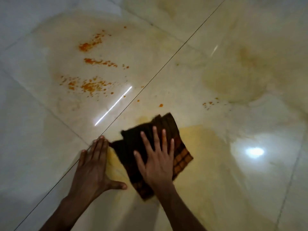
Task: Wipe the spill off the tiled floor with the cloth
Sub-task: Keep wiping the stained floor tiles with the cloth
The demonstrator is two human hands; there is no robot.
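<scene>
Both forearms enter from the bottom edge. Right hand [157, 161] lies flat on the cloth [150, 148], fingers spread, palm pressing down; grip released, nothing clenched. Left hand [94, 165] rests flat on the tiled floor [33, 139] just beside the cloth's left corner, fingers together, thumb out, grip released too. Cloth is dark brown with an orange check band, crumpled, lying on a yellow wet smear [206, 144] right of a tile joint. Orange spill [90, 85] sits in streaks farther up on the adjoining tile, apart from the cloth. A few orange specks [210, 103] up right. Bright light glare [255, 151] right of the cloth.
</scene>
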